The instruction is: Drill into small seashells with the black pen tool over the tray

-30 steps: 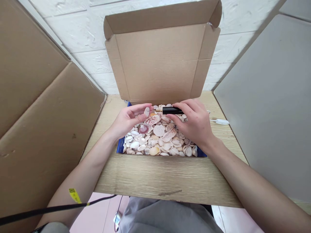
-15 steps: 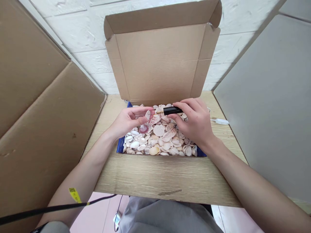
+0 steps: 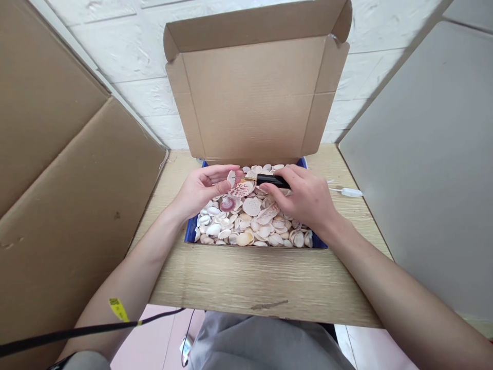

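Observation:
My left hand (image 3: pixel 196 191) pinches a small pale seashell (image 3: pixel 231 178) between thumb and fingers, above the left side of a shell-filled box. My right hand (image 3: pixel 310 194) grips a black mini drill (image 3: pixel 270 180) with a brass-coloured collar and a thin metal bit. The bit points left and reaches to the held shell; whether it has gone into it I cannot tell. Just below the left fingertips lie a red-speckled shell (image 3: pixel 242 189) and a purple-ringed shell (image 3: pixel 227 204). Several white and cream seashells (image 3: pixel 252 206) fill the box under both hands.
The cardboard box lid (image 3: pixel 254 97) stands raised against the white wall (image 3: pixel 111 43). A white cable with an inline piece (image 3: pixel 351 192) lies right of the box on the wooden table (image 3: pixel 246 277). Cardboard (image 3: pixel 77 190) borders the left, a grey panel (image 3: pixel 431 169) the right.
The drill and my right hand have shifted slightly left and down. The held shell has moved a little left and up, and more of the thin bit shows beside it.

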`<state>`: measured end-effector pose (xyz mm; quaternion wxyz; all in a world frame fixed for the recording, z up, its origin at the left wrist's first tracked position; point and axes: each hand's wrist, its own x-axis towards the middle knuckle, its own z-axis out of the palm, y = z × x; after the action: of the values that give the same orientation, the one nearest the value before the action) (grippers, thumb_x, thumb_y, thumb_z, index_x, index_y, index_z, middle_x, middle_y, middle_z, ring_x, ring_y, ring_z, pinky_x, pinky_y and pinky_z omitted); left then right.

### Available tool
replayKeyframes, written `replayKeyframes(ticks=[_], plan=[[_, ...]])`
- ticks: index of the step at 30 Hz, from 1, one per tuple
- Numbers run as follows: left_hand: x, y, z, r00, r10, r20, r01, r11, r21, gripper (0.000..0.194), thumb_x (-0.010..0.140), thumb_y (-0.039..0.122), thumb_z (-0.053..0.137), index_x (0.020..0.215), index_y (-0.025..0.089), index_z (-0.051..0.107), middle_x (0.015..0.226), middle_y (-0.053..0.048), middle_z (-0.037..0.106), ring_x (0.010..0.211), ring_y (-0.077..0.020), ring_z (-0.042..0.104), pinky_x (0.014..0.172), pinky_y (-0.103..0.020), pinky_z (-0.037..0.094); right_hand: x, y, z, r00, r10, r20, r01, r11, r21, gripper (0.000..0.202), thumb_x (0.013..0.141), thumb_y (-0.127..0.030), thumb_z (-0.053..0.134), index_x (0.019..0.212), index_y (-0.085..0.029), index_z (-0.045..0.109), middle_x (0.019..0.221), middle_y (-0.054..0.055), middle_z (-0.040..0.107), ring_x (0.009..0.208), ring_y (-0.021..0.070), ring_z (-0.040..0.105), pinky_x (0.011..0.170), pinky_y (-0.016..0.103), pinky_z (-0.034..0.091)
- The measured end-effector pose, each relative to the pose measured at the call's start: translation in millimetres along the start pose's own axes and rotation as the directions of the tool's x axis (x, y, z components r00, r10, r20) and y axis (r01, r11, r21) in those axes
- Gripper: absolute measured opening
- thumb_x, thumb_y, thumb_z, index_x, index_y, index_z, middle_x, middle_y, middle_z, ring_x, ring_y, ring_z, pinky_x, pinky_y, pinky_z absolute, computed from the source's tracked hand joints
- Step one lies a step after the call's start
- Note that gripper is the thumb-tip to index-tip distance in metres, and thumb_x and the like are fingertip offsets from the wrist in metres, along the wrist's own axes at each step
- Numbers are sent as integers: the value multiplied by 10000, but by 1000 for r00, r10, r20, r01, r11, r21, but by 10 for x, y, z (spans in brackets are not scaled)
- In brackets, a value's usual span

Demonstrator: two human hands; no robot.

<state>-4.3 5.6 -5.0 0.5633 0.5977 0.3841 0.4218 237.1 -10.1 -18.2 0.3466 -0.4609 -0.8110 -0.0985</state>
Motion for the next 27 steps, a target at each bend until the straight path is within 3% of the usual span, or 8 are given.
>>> replayKeyframes(ticks=[5,10,14,20,25,27], plan=[[-6,15,7,1000,-25,2,25,999,23,338,751,309,806,1078,244,751,1100,-63,757,1059,-237,696,893,-311,552,35,24,-14,989,-78,-122,77,997,-15,277,899,-439,599,944,-166,618,826,70,649,762,205,565,686,330,453],[-14,10,0,996,-83,17,82,995,58,371,735,364,809,1077,230,757,1090,-81,757,940,-233,719,764,-305,573,41,14,-27,971,-89,-222,86,996,-25,147,891,-324,624,968,-200,612,907,73,644,858,217,556,754,356,456],[-14,2,-4,990,-131,44,129,991,44,392,736,384,804,1094,233,752,1060,-89,764,835,-220,730,670,-302,572,32,13,-21,968,-65,-243,57,998,-38,127,892,-325,621,948,-213,637,930,71,651,880,217,559,753,351,447],[-16,8,12,999,-47,1,47,998,28,362,735,321,815,1085,250,752,1128,-66,747,1050,-248,701,883,-332,563,17,6,-12,995,60,-85,-58,998,21,327,898,-471,572,940,-170,690,836,72,682,761,196,581,675,311,424],[-17,8,24,999,-9,-45,11,999,47,408,726,330,820,1112,226,734,1156,-80,735,1103,-277,679,926,-381,561,17,-29,-33,970,165,178,-158,986,-50,588,960,-580,334,645,-180,628,557,51,599,538,158,509,530,296,253],[-19,9,27,999,-3,-51,5,999,40,397,731,321,817,1108,227,733,1159,-76,734,1104,-272,679,936,-380,558,15,-32,-35,958,162,236,-153,987,-53,631,977,-585,262,641,-183,615,513,42,581,493,147,496,518,295,220]])
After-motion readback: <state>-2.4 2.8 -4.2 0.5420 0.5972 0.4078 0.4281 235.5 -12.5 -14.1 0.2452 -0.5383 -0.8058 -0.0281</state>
